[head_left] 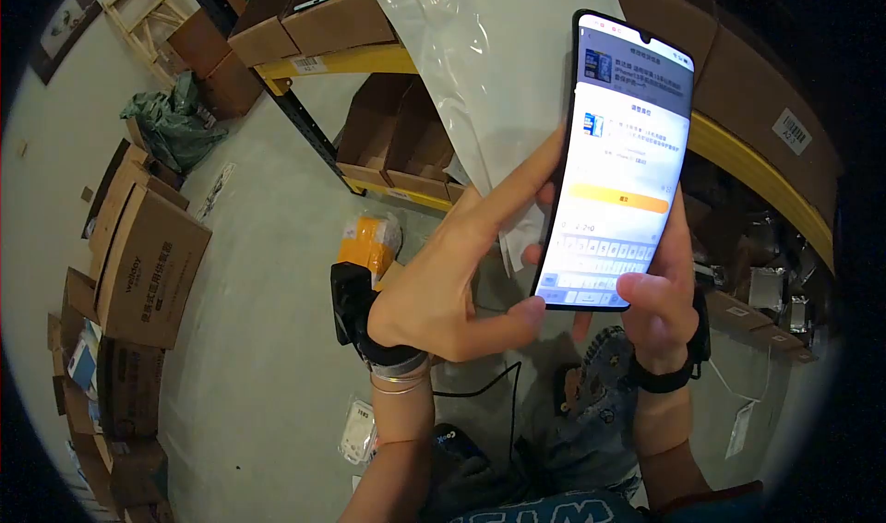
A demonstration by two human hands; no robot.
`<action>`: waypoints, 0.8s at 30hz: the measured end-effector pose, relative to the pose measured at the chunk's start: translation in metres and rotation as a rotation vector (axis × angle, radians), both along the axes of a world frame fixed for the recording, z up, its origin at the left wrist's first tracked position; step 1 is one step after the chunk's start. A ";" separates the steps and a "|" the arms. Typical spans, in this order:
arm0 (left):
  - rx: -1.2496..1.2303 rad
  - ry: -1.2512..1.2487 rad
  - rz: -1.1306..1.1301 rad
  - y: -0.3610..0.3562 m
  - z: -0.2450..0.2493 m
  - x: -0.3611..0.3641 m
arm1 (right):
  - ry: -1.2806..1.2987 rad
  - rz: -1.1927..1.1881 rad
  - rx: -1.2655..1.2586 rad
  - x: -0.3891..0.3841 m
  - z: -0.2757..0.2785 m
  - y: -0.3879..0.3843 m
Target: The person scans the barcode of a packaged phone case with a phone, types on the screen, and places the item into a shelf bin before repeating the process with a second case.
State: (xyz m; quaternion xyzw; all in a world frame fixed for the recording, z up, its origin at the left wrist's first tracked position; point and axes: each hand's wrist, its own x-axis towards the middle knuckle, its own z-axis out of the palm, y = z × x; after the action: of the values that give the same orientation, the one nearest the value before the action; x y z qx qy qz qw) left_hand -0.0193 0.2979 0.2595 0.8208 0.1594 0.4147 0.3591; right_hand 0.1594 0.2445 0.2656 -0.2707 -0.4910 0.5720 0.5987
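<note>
Phone (628,168) faces us, edges clasped by our left hand (438,283) and right hand (670,315), seemingly to put its keyboard (595,250) within reach.

Your left hand (443,283): fingers partly hidden behind the phone (620,168) | your right hand (666,315): fingers also partly behind it | keyboard (600,269): characters too small for you to read | your shirt lettering (554,512): cut by the bottom edge

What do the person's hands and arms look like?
The left hand and right hand are ungloved, with bare forearms. A bulky black device is strapped to the left wrist, thin bangles nearer the elbow; a black band circles the right wrist.
</note>
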 end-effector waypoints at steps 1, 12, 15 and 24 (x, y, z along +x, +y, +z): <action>-0.012 -0.014 -0.023 0.000 0.000 0.000 | 0.002 0.004 -0.003 0.000 0.000 0.000; -0.017 -0.089 -0.079 0.004 -0.001 0.000 | 0.001 -0.001 0.028 -0.002 -0.001 0.000; -0.034 -0.106 -0.051 0.004 -0.003 0.003 | -0.010 -0.021 0.041 -0.002 -0.001 0.000; -0.030 -0.113 0.026 0.001 -0.004 0.007 | -0.065 -0.113 0.010 -0.001 -0.007 -0.001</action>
State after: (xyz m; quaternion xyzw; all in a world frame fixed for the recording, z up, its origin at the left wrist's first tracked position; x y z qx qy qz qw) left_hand -0.0125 0.2989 0.2553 0.7884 0.1556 0.4627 0.3742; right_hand 0.1580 0.2439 0.2587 -0.3133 -0.4970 0.5259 0.6150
